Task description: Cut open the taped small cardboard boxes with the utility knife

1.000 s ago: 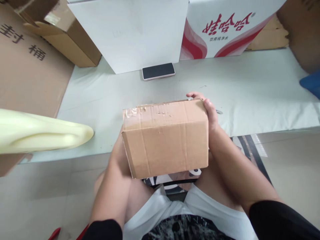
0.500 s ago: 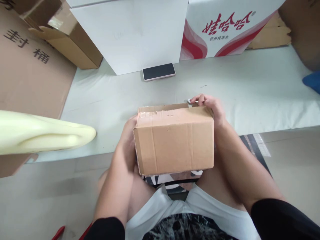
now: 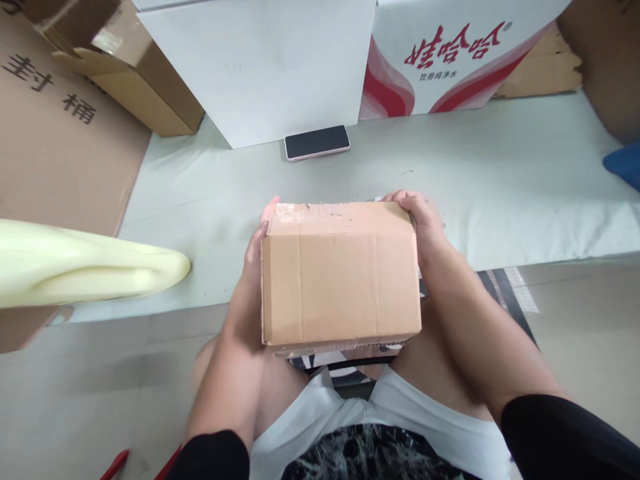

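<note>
A small brown cardboard box [image 3: 343, 287] is held up between my two hands, above my lap and by the table's near edge. Its far top edge is rough and torn, with shiny tape at the left corner. My left hand [image 3: 254, 250] is closed against the box's left side, most of its fingers hidden behind it. My right hand [image 3: 420, 217] grips the far right corner, fingers curled over the edge. A tiny white bit shows beside its fingertips, too small to name.
A phone [image 3: 317, 143] lies on the pale covered table [image 3: 500, 173]. Behind it stand a white box [image 3: 280, 73] and a red-and-white printed carton [image 3: 450, 60]. Brown cartons [image 3: 165, 90] are at the left, near a pale yellow rounded object [image 3: 100, 263]. Something blue [image 3: 625, 165] sits far right.
The box has shifted slightly left and tilted, hiding the flap at its far edge. My left fingers now show past its far left corner. The white piece at my right fingertips is mostly hidden.
</note>
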Action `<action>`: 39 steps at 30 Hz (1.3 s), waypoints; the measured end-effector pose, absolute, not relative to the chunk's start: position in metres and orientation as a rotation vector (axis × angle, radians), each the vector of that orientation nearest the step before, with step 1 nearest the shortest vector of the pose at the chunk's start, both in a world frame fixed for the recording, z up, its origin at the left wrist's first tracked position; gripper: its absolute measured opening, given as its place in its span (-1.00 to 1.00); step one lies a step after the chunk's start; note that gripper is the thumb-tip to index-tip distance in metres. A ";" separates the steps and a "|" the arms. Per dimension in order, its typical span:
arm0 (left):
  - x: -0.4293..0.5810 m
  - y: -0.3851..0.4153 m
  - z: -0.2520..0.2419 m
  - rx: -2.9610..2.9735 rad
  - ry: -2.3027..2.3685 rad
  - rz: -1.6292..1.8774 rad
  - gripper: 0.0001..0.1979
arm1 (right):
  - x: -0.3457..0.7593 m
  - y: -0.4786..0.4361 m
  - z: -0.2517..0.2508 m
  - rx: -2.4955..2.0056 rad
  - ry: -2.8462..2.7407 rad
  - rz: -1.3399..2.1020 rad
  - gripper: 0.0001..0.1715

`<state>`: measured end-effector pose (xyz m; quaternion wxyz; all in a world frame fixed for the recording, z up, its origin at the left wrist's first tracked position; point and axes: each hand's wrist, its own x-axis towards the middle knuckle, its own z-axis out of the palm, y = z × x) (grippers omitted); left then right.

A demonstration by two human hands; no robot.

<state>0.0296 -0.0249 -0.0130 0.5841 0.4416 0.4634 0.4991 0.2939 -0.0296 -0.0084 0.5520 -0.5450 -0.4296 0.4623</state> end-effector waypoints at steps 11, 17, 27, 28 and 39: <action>0.027 -0.024 -0.026 0.802 0.971 1.021 -0.12 | 0.296 -0.028 -0.015 -1.261 -0.991 1.064 -0.68; 0.023 -0.016 -0.027 0.795 1.063 1.218 -0.29 | 0.306 -0.023 -0.027 -1.281 -1.035 0.987 -0.59; 0.000 -0.020 -0.004 0.786 1.114 0.966 -0.34 | 0.305 -0.017 -0.038 -1.287 -0.930 0.942 -0.65; 0.001 -0.022 0.001 0.733 1.113 0.980 -0.37 | 0.304 -0.017 -0.040 -1.276 -0.909 0.918 -0.70; -0.006 -0.007 0.016 0.582 0.976 1.569 -0.72 | 0.299 -0.030 -0.038 -1.081 -1.374 0.876 -0.40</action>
